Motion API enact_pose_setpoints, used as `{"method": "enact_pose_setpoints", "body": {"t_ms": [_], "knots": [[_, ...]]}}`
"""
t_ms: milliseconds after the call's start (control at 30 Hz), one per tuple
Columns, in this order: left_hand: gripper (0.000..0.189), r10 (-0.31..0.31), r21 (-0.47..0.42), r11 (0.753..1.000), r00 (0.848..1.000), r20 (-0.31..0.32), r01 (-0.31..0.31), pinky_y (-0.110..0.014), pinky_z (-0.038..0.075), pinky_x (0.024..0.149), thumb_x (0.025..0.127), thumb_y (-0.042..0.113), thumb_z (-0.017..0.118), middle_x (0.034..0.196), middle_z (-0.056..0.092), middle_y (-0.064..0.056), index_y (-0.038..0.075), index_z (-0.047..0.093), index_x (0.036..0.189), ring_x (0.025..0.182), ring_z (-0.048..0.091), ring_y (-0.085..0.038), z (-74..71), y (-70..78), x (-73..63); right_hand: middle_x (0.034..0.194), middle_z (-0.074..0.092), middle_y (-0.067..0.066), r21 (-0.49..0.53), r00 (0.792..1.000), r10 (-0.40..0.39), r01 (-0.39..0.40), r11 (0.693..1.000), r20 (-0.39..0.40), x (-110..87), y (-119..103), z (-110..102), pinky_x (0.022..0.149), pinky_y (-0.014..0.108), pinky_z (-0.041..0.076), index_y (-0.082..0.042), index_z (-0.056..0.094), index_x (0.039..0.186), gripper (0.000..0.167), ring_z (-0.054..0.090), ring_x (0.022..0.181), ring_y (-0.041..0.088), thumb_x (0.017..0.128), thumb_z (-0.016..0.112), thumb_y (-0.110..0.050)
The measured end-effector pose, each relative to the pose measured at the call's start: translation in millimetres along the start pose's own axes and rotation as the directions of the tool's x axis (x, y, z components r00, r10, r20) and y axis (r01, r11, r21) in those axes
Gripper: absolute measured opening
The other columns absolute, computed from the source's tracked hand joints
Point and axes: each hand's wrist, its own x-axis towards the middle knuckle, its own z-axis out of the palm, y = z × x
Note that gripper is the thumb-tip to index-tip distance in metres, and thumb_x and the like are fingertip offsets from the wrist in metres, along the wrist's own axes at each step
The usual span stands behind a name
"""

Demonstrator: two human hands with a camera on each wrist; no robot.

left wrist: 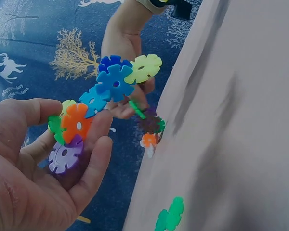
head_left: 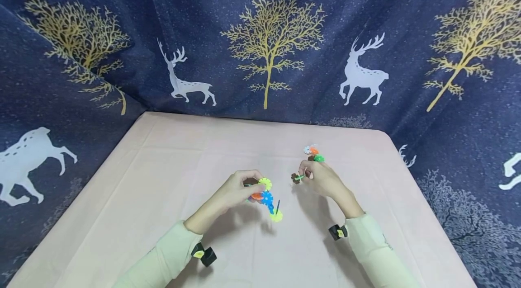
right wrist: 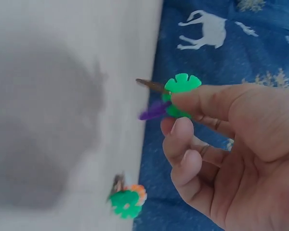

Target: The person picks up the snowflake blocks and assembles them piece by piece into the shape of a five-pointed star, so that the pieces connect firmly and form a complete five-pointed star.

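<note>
My left hand holds a joined cluster of notched plastic snowflake discs. In the left wrist view its orange disc and purple disc lie among the fingers. A chain of blue discs sticks out beyond the fingertips, with a yellow disc at its end. My right hand, farther right above the table, pinches a green disc between thumb and fingers. Slotted to that disc are a brown disc and a purple disc, both seen nearly edge-on. The two held groups are apart.
Beyond my right hand is a small group of discs, with white, orange and green ones among them. Green discs also show low in the left wrist view. A dark deer-print curtain hangs behind the pink-covered table.
</note>
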Motion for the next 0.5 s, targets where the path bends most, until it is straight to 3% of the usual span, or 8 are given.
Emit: {"method": "enact_pose_setpoints", "body": {"t_ms": [200, 367, 500], "knots": [[0.007, 0.009, 0.049, 0.999, 1.0, -0.016, -0.008, -0.038, 0.055, 0.065, 0.094, 0.017, 0.07, 0.083, 0.067, -0.002, 0.012, 0.073, 0.098, 0.068, 0.063, -0.015, -2.2, 1.5, -2.1, 0.088, 0.064, -0.003, 0.162, 0.998, -0.053, 0.049, 0.986, 0.019, -3.0, -14, -6, 0.061, 0.032, 0.046, -0.018, 0.064, 0.088, 0.01, 0.054, 0.064, 0.014, 0.096, 0.068, -0.021], [0.006, 0.013, 0.094, 0.996, 0.999, -0.039, -0.009, -0.03, 0.05, 0.062, 0.094, 0.02, 0.07, 0.085, 0.067, 0.0, 0.015, 0.073, 0.095, 0.069, 0.06, -0.014, -3.1, 3.6, -5.0, 0.091, 0.066, 0.003, 0.324, 0.994, -0.11, 0.111, 0.939, -0.022, -7.2, -31, -11, 0.056, 0.031, 0.05, -0.012, 0.066, 0.095, 0.009, 0.06, 0.063, 0.017, 0.097, 0.068, -0.021], [0.006, 0.04, 0.14, 0.99, 0.998, -0.043, -0.033, -0.028, 0.05, 0.062, 0.094, 0.021, 0.07, 0.084, 0.067, 0.002, 0.016, 0.073, 0.094, 0.067, 0.063, -0.014, -3.0, 3.3, -5.4, 0.088, 0.067, 0.006, 0.379, 0.985, -0.165, 0.172, 0.909, -0.052, -9.5, -43, -13, 0.056, 0.03, 0.05, -0.012, 0.066, 0.095, 0.009, 0.061, 0.064, 0.017, 0.097, 0.068, -0.02]]}}
